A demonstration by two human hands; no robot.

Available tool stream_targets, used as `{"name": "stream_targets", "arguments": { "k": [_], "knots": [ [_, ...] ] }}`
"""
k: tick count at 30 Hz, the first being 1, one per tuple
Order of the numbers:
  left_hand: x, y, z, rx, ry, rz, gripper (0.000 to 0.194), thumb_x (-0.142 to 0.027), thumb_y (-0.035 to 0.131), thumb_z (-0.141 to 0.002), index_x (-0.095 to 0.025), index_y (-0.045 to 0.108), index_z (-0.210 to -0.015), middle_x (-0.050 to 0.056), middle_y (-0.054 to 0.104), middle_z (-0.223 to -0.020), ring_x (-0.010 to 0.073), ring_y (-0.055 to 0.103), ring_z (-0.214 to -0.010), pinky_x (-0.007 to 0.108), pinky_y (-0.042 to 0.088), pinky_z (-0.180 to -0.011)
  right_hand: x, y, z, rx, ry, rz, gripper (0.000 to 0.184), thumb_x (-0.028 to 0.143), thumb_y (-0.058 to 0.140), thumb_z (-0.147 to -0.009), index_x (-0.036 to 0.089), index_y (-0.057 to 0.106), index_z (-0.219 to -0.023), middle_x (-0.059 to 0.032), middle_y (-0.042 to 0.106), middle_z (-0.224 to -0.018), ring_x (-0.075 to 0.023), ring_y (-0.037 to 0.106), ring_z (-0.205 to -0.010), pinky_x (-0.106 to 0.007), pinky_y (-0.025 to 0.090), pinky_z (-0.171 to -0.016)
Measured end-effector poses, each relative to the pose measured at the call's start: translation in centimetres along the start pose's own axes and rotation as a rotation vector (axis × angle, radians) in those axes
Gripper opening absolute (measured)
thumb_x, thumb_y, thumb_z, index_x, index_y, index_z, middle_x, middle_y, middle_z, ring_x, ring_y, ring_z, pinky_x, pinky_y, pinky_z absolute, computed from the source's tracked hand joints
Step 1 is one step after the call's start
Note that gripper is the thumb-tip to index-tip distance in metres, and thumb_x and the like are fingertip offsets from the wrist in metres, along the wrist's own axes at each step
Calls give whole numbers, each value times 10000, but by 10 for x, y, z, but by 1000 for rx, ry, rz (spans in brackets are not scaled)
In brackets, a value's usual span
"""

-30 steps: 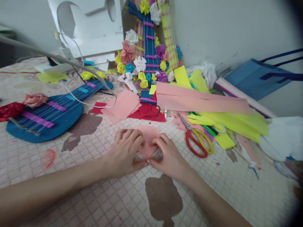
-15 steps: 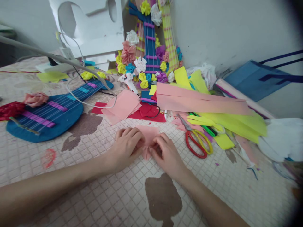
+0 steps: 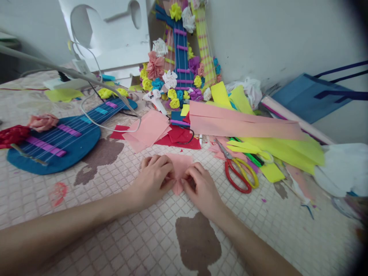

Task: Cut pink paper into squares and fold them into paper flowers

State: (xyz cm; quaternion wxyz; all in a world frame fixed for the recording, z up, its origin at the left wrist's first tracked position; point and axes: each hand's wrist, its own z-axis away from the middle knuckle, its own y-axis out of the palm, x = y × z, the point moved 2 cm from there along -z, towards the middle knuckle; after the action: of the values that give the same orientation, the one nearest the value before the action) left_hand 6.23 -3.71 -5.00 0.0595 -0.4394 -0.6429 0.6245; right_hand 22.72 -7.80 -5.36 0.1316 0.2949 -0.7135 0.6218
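A small piece of pink crepe paper (image 3: 181, 163) lies on the table between my hands, its near edge gathered into folds. My left hand (image 3: 156, 174) pinches the paper's left side between thumb and curled fingers. On the other side, my right hand (image 3: 202, 188) pinches the right part of the same near edge. The fingertips partly hide the folds. Just beyond the hands sits a stack of pink paper squares (image 3: 148, 130) over red paper (image 3: 181, 140). Scissors with red and yellow handles (image 3: 238, 172) rest to the right of my right hand.
A blue paper guitar (image 3: 63, 145) with paper roses lies at left, a white cable (image 3: 115, 129) looping over its neck. A white glue gun (image 3: 156, 100) stands behind the stack. Pink strips (image 3: 244, 122) and yellow paper (image 3: 290, 151) spread at right. Flower-covered guitars (image 3: 181, 57) lean at the back.
My hands stay almost in place; the fingers shift slightly on the paper and its near folds look flatter. The camera view moves very slightly.
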Motion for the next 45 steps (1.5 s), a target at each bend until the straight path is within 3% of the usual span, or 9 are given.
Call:
{"name": "stream_targets", "arguments": {
  "k": [28,34,45],
  "knots": [
    [-3,-1,-1,-9,-18,-20,31,-186,548,-796,-183,527,-773,20,546,-859,208,465,-852,388,306,-767,0,2,1,19,0,14,107,121,505,-817,202,493,-748,-28,523,-825,-180,516,-783,-331,412,-712],
    [-5,1,1,-20,-22,-50,80,-183,543,-794,-189,526,-872,42,564,-943,232,470,-911,401,321,-789,1,1,3,-20,-13,-3,148,82,498,-793,211,514,-863,-53,493,-953,-184,521,-837,-339,428,-725],
    [-5,3,3,6,6,-81,58,-207,504,-838,-198,561,-841,54,541,-939,237,461,-918,416,331,-801,4,-2,4,68,-27,9,98,113,537,-799,208,539,-818,-39,493,-918,-182,532,-850,-341,432,-740]
  ]
}}
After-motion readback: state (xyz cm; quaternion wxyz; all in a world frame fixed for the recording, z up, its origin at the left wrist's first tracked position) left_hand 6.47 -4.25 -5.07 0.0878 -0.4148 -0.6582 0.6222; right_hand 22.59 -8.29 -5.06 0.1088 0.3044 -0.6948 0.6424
